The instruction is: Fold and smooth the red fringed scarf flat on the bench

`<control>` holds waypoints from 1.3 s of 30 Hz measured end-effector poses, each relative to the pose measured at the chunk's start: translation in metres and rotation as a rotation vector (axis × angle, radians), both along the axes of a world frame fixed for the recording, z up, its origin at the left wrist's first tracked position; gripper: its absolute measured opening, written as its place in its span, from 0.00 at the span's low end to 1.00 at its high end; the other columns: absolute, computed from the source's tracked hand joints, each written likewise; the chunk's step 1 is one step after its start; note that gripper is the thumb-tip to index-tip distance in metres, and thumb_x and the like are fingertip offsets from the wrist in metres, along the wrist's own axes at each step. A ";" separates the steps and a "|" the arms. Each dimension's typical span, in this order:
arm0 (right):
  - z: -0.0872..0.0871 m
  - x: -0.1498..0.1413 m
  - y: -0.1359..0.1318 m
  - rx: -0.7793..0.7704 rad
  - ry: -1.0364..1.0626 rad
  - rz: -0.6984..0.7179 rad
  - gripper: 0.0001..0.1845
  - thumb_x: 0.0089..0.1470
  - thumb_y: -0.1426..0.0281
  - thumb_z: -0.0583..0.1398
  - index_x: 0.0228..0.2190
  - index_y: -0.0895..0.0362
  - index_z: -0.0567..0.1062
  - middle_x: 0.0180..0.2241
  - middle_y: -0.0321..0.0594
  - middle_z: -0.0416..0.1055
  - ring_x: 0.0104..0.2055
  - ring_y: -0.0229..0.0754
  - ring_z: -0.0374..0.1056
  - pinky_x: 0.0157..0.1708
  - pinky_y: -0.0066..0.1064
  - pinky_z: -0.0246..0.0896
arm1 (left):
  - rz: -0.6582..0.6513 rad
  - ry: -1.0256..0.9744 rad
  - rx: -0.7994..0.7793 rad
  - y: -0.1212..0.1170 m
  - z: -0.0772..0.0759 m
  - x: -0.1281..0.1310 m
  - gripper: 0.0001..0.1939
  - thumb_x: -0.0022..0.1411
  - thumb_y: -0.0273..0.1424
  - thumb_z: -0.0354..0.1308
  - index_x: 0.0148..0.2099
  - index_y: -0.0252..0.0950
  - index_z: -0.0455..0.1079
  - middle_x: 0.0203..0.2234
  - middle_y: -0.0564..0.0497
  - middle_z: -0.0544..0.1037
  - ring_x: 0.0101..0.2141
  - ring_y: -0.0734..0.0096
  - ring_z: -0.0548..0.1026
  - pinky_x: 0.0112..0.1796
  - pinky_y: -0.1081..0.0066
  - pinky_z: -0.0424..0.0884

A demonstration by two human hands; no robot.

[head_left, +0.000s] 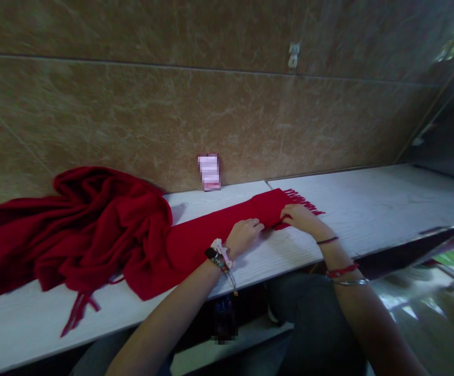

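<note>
A long red scarf (219, 224) lies stretched along a white table (368, 209), its fringed end (305, 202) toward the right. My left hand (244, 235) rests on the scarf's near edge with fingers curled, pinching the cloth. My right hand (301, 216) grips the scarf's near edge close to the fringe, fingers closed on the fabric. Both wrists wear bracelets.
A heap of crumpled red cloth (85, 230) covers the table's left part, with strands hanging toward the front edge. A small pink-and-white card (209, 171) leans against the brown tiled wall (211, 104). The table's front edge runs just below my hands.
</note>
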State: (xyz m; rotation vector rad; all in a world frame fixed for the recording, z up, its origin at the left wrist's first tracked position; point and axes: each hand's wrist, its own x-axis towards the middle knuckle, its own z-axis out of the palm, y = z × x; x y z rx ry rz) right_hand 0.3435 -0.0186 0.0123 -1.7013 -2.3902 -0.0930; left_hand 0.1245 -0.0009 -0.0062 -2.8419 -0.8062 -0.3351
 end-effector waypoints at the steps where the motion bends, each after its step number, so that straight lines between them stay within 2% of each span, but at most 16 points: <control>1: 0.000 0.000 0.000 0.010 -0.004 -0.017 0.08 0.49 0.78 0.56 0.29 0.59 0.75 0.32 0.41 0.73 0.36 0.40 0.66 0.37 0.29 0.57 | -0.005 0.008 -0.002 0.000 0.000 0.000 0.09 0.63 0.26 0.46 0.41 0.35 0.67 0.35 0.48 0.72 0.36 0.68 0.71 0.36 0.70 0.67; 10: -0.002 -0.002 0.002 0.050 0.019 -0.043 0.07 0.45 0.80 0.55 0.27 0.60 0.71 0.30 0.39 0.69 0.33 0.38 0.64 0.32 0.26 0.55 | -0.006 -0.016 0.000 -0.003 0.001 -0.001 0.10 0.63 0.25 0.45 0.41 0.35 0.67 0.35 0.48 0.72 0.37 0.69 0.70 0.38 0.71 0.67; 14: 0.000 -0.002 -0.001 0.019 0.030 -0.021 0.08 0.45 0.81 0.55 0.26 0.60 0.71 0.28 0.39 0.69 0.30 0.37 0.63 0.31 0.26 0.55 | -0.006 -0.039 -0.007 -0.003 0.002 -0.001 0.11 0.62 0.25 0.47 0.45 0.35 0.67 0.37 0.48 0.71 0.38 0.67 0.70 0.38 0.69 0.67; 18: 0.001 -0.001 -0.004 -0.081 0.005 0.028 0.09 0.45 0.81 0.56 0.27 0.60 0.74 0.29 0.40 0.71 0.33 0.39 0.65 0.34 0.27 0.57 | -0.151 -0.040 -0.058 -0.003 -0.002 -0.001 0.15 0.62 0.28 0.47 0.49 0.39 0.67 0.40 0.49 0.70 0.41 0.68 0.68 0.42 0.68 0.66; 22: 0.003 0.001 -0.010 -0.129 0.008 0.086 0.10 0.47 0.80 0.56 0.31 0.61 0.76 0.33 0.43 0.73 0.37 0.40 0.67 0.40 0.30 0.59 | -0.245 -0.053 -0.121 -0.003 -0.008 -0.001 0.18 0.62 0.30 0.46 0.54 0.42 0.64 0.53 0.47 0.63 0.53 0.65 0.61 0.51 0.63 0.58; 25: 0.004 0.001 -0.015 -0.095 0.073 0.128 0.11 0.50 0.78 0.55 0.32 0.59 0.77 0.34 0.42 0.74 0.38 0.40 0.67 0.42 0.31 0.60 | -0.215 -0.027 -0.190 -0.003 -0.008 -0.002 0.20 0.64 0.32 0.43 0.57 0.42 0.60 0.58 0.44 0.58 0.57 0.60 0.55 0.54 0.58 0.53; 31: -0.007 -0.009 -0.006 -0.025 0.156 0.132 0.12 0.53 0.76 0.53 0.32 0.58 0.76 0.34 0.41 0.73 0.38 0.40 0.67 0.41 0.30 0.61 | -0.166 0.037 -0.283 -0.005 -0.006 0.000 0.21 0.65 0.34 0.38 0.59 0.43 0.57 0.59 0.45 0.56 0.59 0.58 0.52 0.55 0.55 0.50; 33: -0.014 -0.009 0.002 -0.005 0.124 0.072 0.11 0.52 0.76 0.53 0.31 0.58 0.76 0.33 0.42 0.73 0.38 0.41 0.67 0.41 0.31 0.60 | -0.164 0.048 -0.287 -0.005 -0.005 0.000 0.22 0.65 0.35 0.37 0.59 0.43 0.56 0.59 0.44 0.55 0.59 0.58 0.51 0.55 0.55 0.50; 36: -0.022 -0.001 0.014 0.087 0.065 -0.148 0.10 0.52 0.75 0.53 0.33 0.61 0.75 0.34 0.47 0.71 0.40 0.45 0.65 0.43 0.35 0.60 | -0.154 0.063 -0.284 -0.003 -0.007 0.000 0.22 0.66 0.36 0.37 0.60 0.43 0.56 0.60 0.45 0.55 0.59 0.57 0.50 0.56 0.55 0.49; 38: -0.024 0.003 0.018 0.162 0.060 -0.242 0.12 0.52 0.74 0.53 0.37 0.62 0.74 0.38 0.50 0.70 0.44 0.47 0.64 0.46 0.38 0.58 | -0.150 0.070 -0.279 -0.003 -0.008 0.000 0.22 0.65 0.36 0.37 0.60 0.44 0.55 0.60 0.45 0.54 0.59 0.57 0.51 0.55 0.55 0.49; 39: -0.025 0.003 0.018 0.195 0.072 -0.240 0.14 0.53 0.73 0.53 0.40 0.62 0.73 0.41 0.51 0.69 0.47 0.48 0.62 0.48 0.40 0.57 | -0.150 0.072 -0.275 -0.002 -0.008 -0.001 0.22 0.65 0.35 0.37 0.60 0.44 0.55 0.60 0.45 0.54 0.59 0.57 0.51 0.55 0.55 0.49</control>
